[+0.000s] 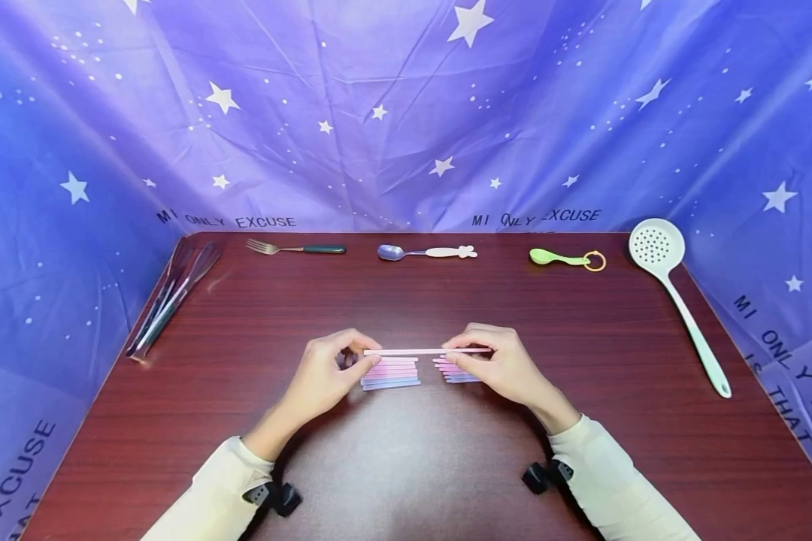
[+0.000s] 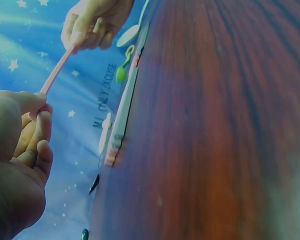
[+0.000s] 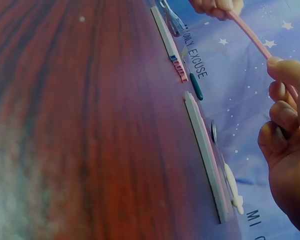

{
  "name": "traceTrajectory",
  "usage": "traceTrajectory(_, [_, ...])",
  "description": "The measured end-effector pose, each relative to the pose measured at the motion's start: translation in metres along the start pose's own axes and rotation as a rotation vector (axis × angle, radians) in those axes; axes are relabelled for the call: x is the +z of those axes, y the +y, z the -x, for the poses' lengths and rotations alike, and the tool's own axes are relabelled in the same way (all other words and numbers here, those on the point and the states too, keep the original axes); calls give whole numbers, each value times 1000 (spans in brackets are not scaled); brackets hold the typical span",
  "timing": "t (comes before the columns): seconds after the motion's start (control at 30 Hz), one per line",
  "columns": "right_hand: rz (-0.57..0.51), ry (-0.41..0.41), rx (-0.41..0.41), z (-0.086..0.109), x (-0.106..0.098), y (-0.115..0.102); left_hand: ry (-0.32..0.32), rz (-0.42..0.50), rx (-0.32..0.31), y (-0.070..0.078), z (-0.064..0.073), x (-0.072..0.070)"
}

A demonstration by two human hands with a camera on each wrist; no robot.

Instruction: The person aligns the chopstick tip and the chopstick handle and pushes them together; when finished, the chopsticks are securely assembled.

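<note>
Between both hands runs a thin pink straw-like stick [image 1: 406, 352], level and raised above the table. My left hand [image 1: 328, 372] pinches its left end between thumb and fingers. Towards the other end, my right hand [image 1: 507, 367] pinches it, and the tip sticks out past the fingers. In the left wrist view the pink stick [image 2: 56, 75] slants up between the two hands. Below it lie two side-by-side groups of similar sticks, a left group [image 1: 399, 373] and a right group [image 1: 459, 373], pink at the back and bluish in front. Each hand partly covers one group.
Along the back of the brown table [image 1: 406, 297] lie a fork [image 1: 311, 249], a spoon with a white handle [image 1: 433, 252] and a green spoon [image 1: 562, 258] with a ring. A white skimmer [image 1: 680, 300] lies at right, clear-wrapped cutlery [image 1: 172, 300] at left. Starry cloth hangs behind.
</note>
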State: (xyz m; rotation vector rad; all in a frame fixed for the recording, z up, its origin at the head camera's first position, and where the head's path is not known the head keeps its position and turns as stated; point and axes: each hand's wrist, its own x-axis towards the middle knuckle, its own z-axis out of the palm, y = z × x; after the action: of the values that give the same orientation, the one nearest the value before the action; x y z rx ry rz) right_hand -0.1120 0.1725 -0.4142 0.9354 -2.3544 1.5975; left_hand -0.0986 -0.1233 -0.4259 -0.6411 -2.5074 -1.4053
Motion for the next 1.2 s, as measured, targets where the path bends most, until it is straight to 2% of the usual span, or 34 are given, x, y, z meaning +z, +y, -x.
traceTrajectory(0.13, [5, 15, 29, 4, -1, 19, 34, 39, -53, -8, 2, -6])
traceTrajectory(0.3, [-1, 28, 44, 6, -5, 29, 49, 112, -121, -20, 3, -16])
traceTrajectory(0.47, [-11, 30, 81, 7, -9, 33, 73, 155, -116, -32, 3, -30])
traceTrajectory(0.6, [22, 23, 111, 8, -11, 36, 155, 161, -111, -43, 0, -40])
traceTrajectory(0.77, [86, -2, 126, 9, -14, 42, 283, 163, -166, -53, -10, -49])
traceTrajectory(0.9, [124, -38, 137, 10, -16, 46, 356, 159, -210, -46, -18, -57])
traceTrajectory(1.0, [157, -70, 133, 12, -17, 51, 395, 153, -222, -55, -22, -59])
traceTrajectory(1.1, [187, -100, 132, 15, -16, 55, 429, 142, -239, -75, -25, -60])
traceTrajectory(1.2, [211, -127, 136, 17, -15, 57, 449, 114, -247, -84, -27, -64])
